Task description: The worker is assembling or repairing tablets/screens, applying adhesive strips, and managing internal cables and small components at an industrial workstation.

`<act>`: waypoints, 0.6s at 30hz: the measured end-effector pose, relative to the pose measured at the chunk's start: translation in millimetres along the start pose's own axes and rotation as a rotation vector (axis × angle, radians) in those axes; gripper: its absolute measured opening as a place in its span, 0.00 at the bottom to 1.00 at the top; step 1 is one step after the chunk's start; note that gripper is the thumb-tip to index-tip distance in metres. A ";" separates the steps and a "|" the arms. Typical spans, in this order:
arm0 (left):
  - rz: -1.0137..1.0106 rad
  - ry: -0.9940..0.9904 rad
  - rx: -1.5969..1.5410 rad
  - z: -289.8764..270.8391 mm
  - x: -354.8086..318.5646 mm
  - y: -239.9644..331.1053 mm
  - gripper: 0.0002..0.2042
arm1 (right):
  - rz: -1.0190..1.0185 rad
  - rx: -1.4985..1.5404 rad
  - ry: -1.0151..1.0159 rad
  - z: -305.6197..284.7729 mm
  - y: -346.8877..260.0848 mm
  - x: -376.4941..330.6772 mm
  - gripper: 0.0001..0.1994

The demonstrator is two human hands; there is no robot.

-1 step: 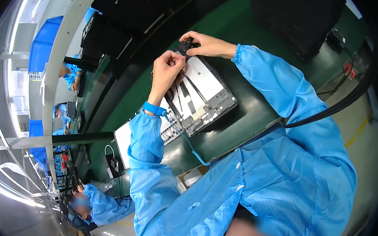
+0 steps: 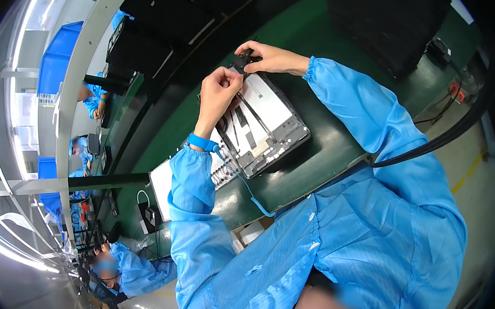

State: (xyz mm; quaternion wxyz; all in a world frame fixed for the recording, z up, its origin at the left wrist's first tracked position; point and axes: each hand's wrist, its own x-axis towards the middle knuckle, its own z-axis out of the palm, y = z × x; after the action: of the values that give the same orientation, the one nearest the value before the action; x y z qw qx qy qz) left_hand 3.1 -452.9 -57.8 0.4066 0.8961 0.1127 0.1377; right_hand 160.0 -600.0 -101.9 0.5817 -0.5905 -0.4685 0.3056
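Lying aslant on the green bench (image 2: pixel 316 163), in front of the body: an opened tablet (image 2: pixel 264 121), no cover on the upper side, white panels and dark strips laid bare. At its far end, a small black part (image 2: pixel 241 62); touching the frame or just above it, cannot tell. Right hand (image 2: pixel 272 60) curved around that part, holding it between thumb and fingers. Left hand (image 2: pixel 218 97) just beside, thumb and forefinger in a narrow pinch; cannot tell whether on something thin.

Judged partway along: insides exposed, far end apparently unfinished, upper side not yet covered; how much beyond that, not readable.

Hidden: the far edge behind the fingers, part of the near-left side behind the left wrist. Farther left, small parts (image 2: pixel 222 171) in rows, too tiny to identify, and a white sheet (image 2: pixel 160 183), cut off by the sleeve (image 2: pixel 190 179).
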 end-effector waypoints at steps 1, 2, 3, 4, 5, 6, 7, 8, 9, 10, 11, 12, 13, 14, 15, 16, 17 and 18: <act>-0.002 -0.001 -0.027 0.9 -0.5 -1.6 0.08 | 0.039 0.000 -0.012 -1.8 -4.6 -1.3 0.27; 0.003 -0.002 -0.031 0.9 -0.6 -3.1 0.08 | 0.078 0.001 -0.024 -2.8 -7.9 -2.1 0.27; 0.000 0.019 0.027 1.4 -1.4 2.0 0.08 | 0.067 0.011 -0.018 -2.6 -6.9 -2.0 0.28; -0.004 0.039 0.084 1.8 -2.0 6.6 0.08 | 0.069 0.009 -0.015 -2.8 -5.8 -1.4 0.28; -0.004 0.037 0.081 2.2 -1.4 9.9 0.08 | 0.056 0.014 -0.012 -2.9 -4.5 -0.5 0.28; -0.031 0.018 0.088 1.3 0.9 13.7 0.09 | 0.040 0.017 -0.008 -2.4 -5.9 -0.3 0.28; -0.059 -0.001 0.095 0.6 3.5 16.9 0.09 | 0.042 0.014 -0.009 -2.8 -8.9 -1.7 0.28; -0.058 -0.002 0.094 -0.1 6.0 19.5 0.09 | 0.043 0.013 -0.008 -2.8 -7.9 -1.2 0.28; -0.065 -0.027 0.135 -1.5 9.5 21.5 0.09 | 0.028 0.011 -0.010 -3.1 -7.7 0.8 0.27; -0.071 -0.051 0.177 -2.1 12.5 23.7 0.09 | 0.012 0.008 -0.013 -3.7 -7.3 1.9 0.27; -0.075 -0.059 0.200 -1.5 14.5 26.1 0.09 | 0.012 0.007 -0.012 -4.8 -6.7 1.8 0.27; -0.074 -0.058 0.199 -2.0 15.7 26.1 0.09 | 0.032 0.001 -0.017 -4.9 -9.9 0.1 0.28; -0.054 -0.063 0.210 -3.0 16.8 26.2 0.09 | 0.052 -0.006 -0.023 -5.2 -12.1 -0.9 0.28; -0.034 -0.068 0.220 -3.8 17.2 26.6 0.08 | 0.051 -0.009 -0.024 -5.3 -12.3 -0.6 0.28; -0.033 -0.067 0.218 -2.6 15.5 29.2 0.08 | 0.048 -0.010 -0.012 -4.7 -10.4 -1.1 0.27; -0.040 -0.050 0.306 -1.2 12.7 33.3 0.08 | 0.045 -0.012 -0.001 -3.8 -7.9 -1.1 0.27; -0.048 -0.032 0.394 -1.1 9.4 35.4 0.08 | 0.045 -0.017 -0.004 -2.3 -0.7 0.4 0.27; -0.050 -0.024 0.388 -2.1 3.5 33.2 0.08 | -0.048 -0.062 0.057 0.1 9.4 0.7 0.26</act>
State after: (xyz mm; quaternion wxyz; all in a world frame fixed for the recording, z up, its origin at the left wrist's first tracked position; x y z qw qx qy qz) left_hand 8.7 -471.7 -30.7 0.2306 0.9562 0.1547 0.0926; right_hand 162.0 -598.2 -110.8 0.5835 -0.6053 -0.4748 0.2602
